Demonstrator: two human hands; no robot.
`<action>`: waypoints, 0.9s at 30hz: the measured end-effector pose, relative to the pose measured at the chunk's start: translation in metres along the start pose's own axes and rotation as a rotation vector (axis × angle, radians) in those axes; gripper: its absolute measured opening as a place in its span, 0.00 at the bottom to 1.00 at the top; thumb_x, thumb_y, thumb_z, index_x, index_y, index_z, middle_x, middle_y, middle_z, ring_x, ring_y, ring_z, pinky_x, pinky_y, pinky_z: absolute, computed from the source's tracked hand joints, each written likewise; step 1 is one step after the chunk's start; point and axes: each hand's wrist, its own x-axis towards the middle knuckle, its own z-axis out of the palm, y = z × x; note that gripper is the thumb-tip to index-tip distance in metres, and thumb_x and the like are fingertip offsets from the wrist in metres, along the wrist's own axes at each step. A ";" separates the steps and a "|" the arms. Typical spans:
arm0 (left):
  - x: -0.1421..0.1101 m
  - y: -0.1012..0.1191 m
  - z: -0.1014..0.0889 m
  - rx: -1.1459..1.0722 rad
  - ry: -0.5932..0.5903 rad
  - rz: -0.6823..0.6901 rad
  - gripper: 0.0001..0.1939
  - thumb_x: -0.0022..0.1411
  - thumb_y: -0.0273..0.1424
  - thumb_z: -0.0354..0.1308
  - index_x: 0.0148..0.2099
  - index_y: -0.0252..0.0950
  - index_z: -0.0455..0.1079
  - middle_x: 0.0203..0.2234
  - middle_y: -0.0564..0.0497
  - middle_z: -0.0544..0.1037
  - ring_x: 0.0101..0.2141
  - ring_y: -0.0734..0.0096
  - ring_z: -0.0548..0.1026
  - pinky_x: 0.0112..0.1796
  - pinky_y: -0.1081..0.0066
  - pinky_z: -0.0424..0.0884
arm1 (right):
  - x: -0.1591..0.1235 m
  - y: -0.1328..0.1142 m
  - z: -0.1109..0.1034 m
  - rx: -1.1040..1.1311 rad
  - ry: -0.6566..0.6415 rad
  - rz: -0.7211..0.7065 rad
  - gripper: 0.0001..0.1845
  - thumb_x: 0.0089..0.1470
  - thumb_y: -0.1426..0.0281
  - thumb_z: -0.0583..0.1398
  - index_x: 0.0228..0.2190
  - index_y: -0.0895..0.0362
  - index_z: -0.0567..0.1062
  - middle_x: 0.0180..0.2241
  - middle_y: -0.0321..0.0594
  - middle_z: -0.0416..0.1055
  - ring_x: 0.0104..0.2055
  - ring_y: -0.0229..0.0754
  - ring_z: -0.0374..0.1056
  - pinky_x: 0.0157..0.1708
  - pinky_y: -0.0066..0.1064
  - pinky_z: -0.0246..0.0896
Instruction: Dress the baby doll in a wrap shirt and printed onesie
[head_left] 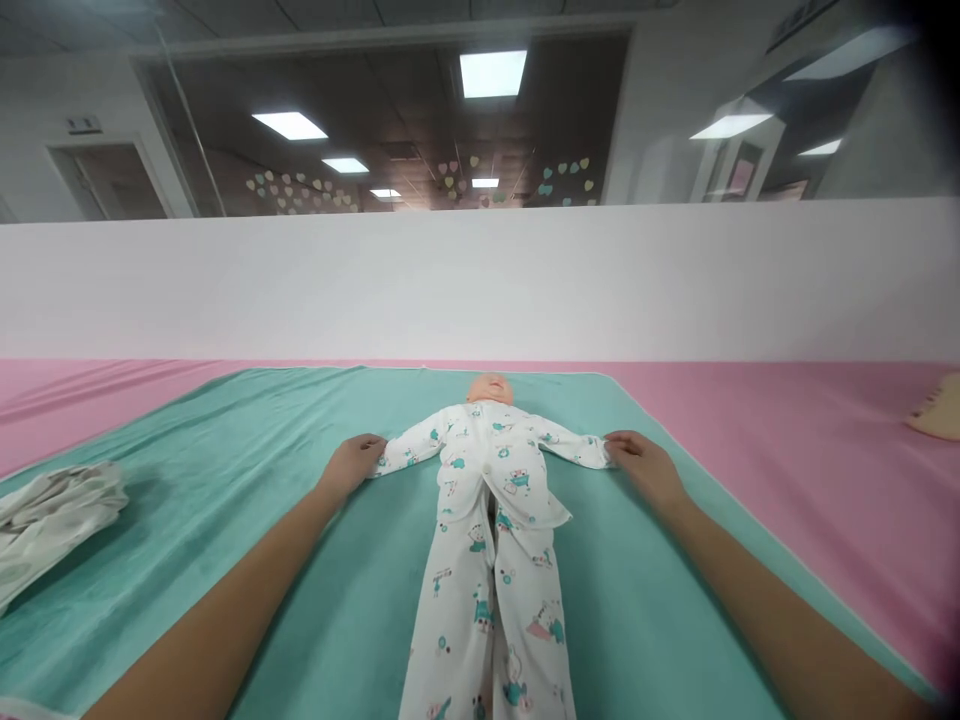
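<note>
Green cloth (pixel 300 600) lies over pink cloth (pixel 795 450) before a white wall (pixel 480 285), lights (pixel 493 74) showing in the window (pixel 390 110) above. On the green, the doll (pixel 491 388) lies face up, arms spread: my left hand (pixel 354 464) pinches one cuff (pixel 386 460) of its shirt (pixel 480 450), my right hand (pixel 643 463) the other.

L arm (pixel 240 595) slanting fwd & inward from bottom L; R arm (pixel 776 595) mirroring it from bottom R. Both forearms showing bare. L hand (pixel 354 464) & R hand (pixel 646 466) resting approx. level, well apart, fingers curling, fingertips pinching w/ thumbs. L wrist (pixel 328 491) bending slightly inward; R wrist (pixel 678 506) running nearly straight. L fingers pointing R; R fingers pointing L.
</note>
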 end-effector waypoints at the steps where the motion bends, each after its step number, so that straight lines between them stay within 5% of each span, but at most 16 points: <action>1: -0.001 0.000 0.000 -0.103 0.002 -0.026 0.13 0.48 0.38 0.57 0.34 0.37 0.75 0.21 0.52 0.73 0.23 0.70 0.67 0.25 0.73 0.59 | -0.001 0.000 -0.001 -0.008 -0.016 0.010 0.16 0.44 0.59 0.59 0.35 0.55 0.74 0.32 0.38 0.74 0.35 0.42 0.68 0.37 0.32 0.59; 7: -0.006 0.004 0.000 -0.594 0.085 -0.038 0.24 0.42 0.33 0.63 0.46 0.38 0.71 0.35 0.51 0.77 0.29 0.73 0.71 0.28 0.75 0.63 | -0.007 -0.007 -0.006 0.177 -0.084 0.093 0.19 0.41 0.59 0.61 0.36 0.55 0.74 0.30 0.38 0.73 0.31 0.40 0.67 0.27 0.29 0.60; 15: 0.000 0.000 0.003 -0.690 0.170 0.026 0.26 0.38 0.25 0.60 0.45 0.39 0.69 0.36 0.52 0.78 0.34 0.70 0.74 0.33 0.73 0.68 | -0.010 -0.015 -0.013 0.279 -0.196 0.138 0.23 0.42 0.59 0.63 0.41 0.54 0.73 0.26 0.37 0.69 0.24 0.35 0.61 0.18 0.25 0.51; 23: -0.003 0.004 0.001 -0.323 0.186 0.021 0.20 0.42 0.30 0.58 0.42 0.35 0.71 0.23 0.53 0.73 0.24 0.70 0.70 0.26 0.73 0.62 | -0.018 -0.018 -0.013 0.457 -0.265 0.167 0.22 0.40 0.60 0.66 0.39 0.53 0.74 0.36 0.43 0.73 0.33 0.41 0.68 0.33 0.32 0.67; 27: 0.001 -0.003 0.003 -0.118 0.194 0.047 0.19 0.43 0.34 0.58 0.40 0.36 0.71 0.20 0.55 0.69 0.23 0.71 0.68 0.24 0.73 0.59 | -0.019 -0.020 -0.013 0.325 -0.298 0.166 0.22 0.39 0.61 0.67 0.38 0.55 0.75 0.35 0.43 0.72 0.27 0.37 0.63 0.23 0.28 0.61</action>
